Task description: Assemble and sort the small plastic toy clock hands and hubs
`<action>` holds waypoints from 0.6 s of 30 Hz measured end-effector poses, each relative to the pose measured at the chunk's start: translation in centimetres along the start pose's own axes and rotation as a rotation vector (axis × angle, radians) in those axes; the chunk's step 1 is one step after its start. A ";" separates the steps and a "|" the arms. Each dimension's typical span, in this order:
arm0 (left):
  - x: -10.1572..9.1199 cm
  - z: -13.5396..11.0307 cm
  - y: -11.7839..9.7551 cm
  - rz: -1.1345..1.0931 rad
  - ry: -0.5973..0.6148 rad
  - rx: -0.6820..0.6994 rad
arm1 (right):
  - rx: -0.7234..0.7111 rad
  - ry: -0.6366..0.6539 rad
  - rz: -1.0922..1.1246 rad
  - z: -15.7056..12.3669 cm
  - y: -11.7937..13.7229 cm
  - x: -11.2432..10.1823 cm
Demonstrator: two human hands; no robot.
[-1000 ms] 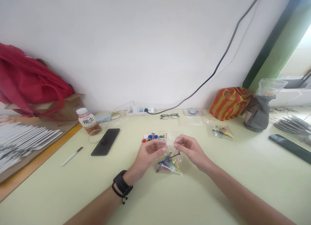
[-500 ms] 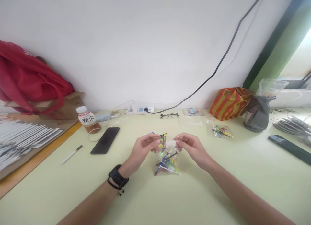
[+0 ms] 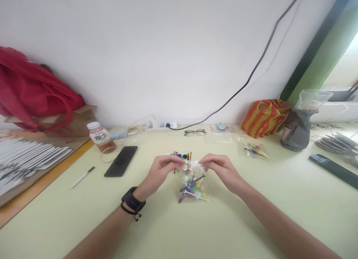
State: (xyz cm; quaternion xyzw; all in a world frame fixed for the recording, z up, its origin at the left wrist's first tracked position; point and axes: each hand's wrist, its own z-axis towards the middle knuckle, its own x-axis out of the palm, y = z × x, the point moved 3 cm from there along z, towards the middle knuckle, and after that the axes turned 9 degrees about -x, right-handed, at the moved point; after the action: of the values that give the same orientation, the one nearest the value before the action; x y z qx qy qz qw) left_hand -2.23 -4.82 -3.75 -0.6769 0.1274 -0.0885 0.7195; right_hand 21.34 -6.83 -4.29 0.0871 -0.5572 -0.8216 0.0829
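A clear plastic bag (image 3: 192,184) stands out in front of me, with several small coloured plastic parts in its lower half: blue, white, black, green, red and yellow. My left hand (image 3: 165,171) pinches its upper left edge between thumb and fingers. At the upper right edge, my right hand (image 3: 219,169) pinches the same bag. Just behind the bag lie loose coloured pieces (image 3: 179,155), including blue and black round ones, partly hidden by the left fingers and the bag. A black watch sits on my left wrist.
Left of my hands lie a black phone (image 3: 121,161), a pen (image 3: 83,177) and a drink bottle (image 3: 101,137). Toward the wall are a power strip (image 3: 165,127) and glasses (image 3: 195,132). At right are another filled bag (image 3: 255,151), a striped bag (image 3: 264,119) and a dark green case (image 3: 334,172).
My left hand has shifted slightly, uncovering more of the loose pieces behind it. My right hand has moved a little to the left, and the two hands are closer together at the bag's top.
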 end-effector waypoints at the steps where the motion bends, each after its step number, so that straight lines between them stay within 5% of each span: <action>1: 0.0 0.0 0.1 -0.047 0.003 -0.007 | -0.016 0.010 -0.015 0.0 0.1 0.0; 8: 1.0 0.0 0.8 -0.053 -0.031 -0.109 | -0.038 0.030 0.016 -0.1 0.3 0.2; 18: 1.0 -0.3 0.1 -0.035 -0.020 -0.075 | 0.054 0.024 -0.017 -0.1 -0.1 0.8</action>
State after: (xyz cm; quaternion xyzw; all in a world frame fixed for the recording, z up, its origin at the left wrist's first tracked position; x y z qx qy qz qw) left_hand -1.38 -5.38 -3.89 -0.7063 0.1116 -0.0892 0.6933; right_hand 20.55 -7.04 -4.48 0.1041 -0.5774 -0.8058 0.0802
